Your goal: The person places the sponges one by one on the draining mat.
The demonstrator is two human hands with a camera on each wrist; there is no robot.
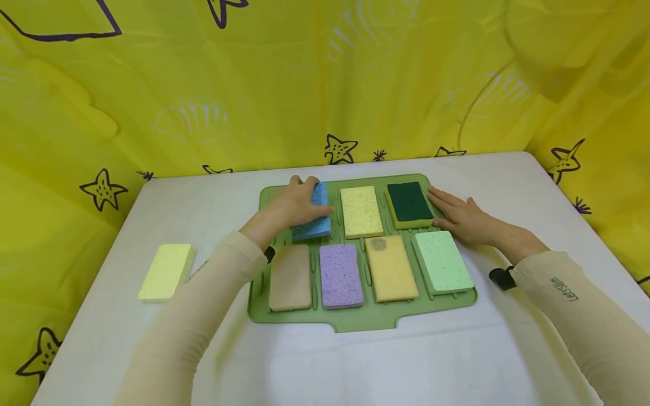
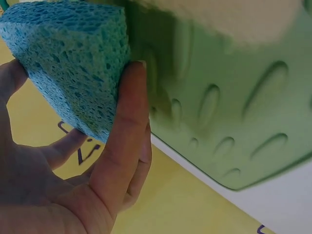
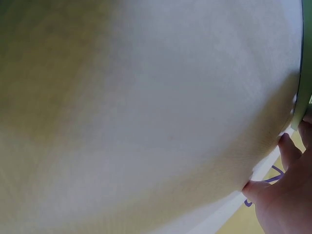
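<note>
My left hand [image 1: 297,204] grips a blue sponge [image 1: 321,217] between thumb and fingers over the back left of a green ridged mat [image 1: 365,322]. In the left wrist view the blue sponge [image 2: 73,63] is held tilted, its pores plain to see. My right hand [image 1: 464,219] rests at the mat's right edge, fingers extended toward the green-and-yellow scrub sponge [image 1: 409,202]. Between the two hands lies a pale yellow sponge [image 1: 361,211] in the back row. The right wrist view catches only part of the right hand [image 3: 287,185] by the mat's edge.
A front row on the mat holds a beige sponge [image 1: 290,278], a purple sponge [image 1: 341,276], an orange-yellow sponge with a brown spot [image 1: 391,268] and a mint sponge [image 1: 443,262]. Another yellow sponge [image 1: 166,272] lies on the white table [image 1: 284,366], left of the mat. A yellow curtain [image 1: 264,84] hangs behind.
</note>
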